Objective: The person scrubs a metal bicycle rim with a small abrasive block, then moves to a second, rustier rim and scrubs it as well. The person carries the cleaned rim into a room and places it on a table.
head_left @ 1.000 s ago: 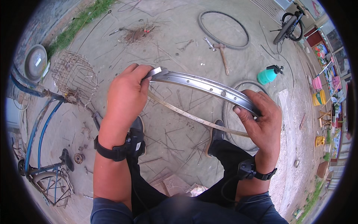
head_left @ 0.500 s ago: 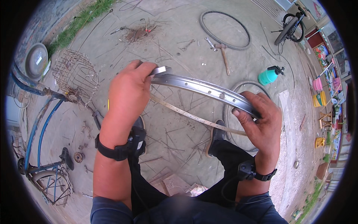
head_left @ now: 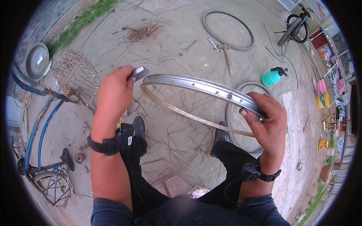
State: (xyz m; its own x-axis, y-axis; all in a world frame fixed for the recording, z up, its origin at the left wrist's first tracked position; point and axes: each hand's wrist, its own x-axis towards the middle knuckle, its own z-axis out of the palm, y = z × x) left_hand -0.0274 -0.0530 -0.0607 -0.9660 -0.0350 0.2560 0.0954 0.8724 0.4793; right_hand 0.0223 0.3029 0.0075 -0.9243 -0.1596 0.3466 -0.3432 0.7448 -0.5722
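Note:
A silver bicycle wheel rim [head_left: 211, 89], stripped of spokes, is held tilted above the ground in front of me. My right hand [head_left: 269, 126] grips its right side, thumb on the near inner face and fingers over the outer edge. To the left of the rim, my left hand [head_left: 113, 92] is closed on a small flat grey piece with a pale edge [head_left: 139, 73]. A narrow gap separates that piece from the rim's left end. Its exact kind is not clear, as the fingers hide part of it.
Loose spokes [head_left: 175, 141] litter the ground beneath the rim. Farther off lie a tyre [head_left: 249, 33], a hammer [head_left: 228, 62] and a wrench [head_left: 213, 45]. A teal spray bottle [head_left: 270, 78] stands right. At left are a blue bicycle frame [head_left: 42, 133] and a wire basket [head_left: 77, 71].
My left hand has moved left with the flat piece, off the rim's left end, baring the rim's curve there. The right hand keeps its grip, and the rim has shifted slightly.

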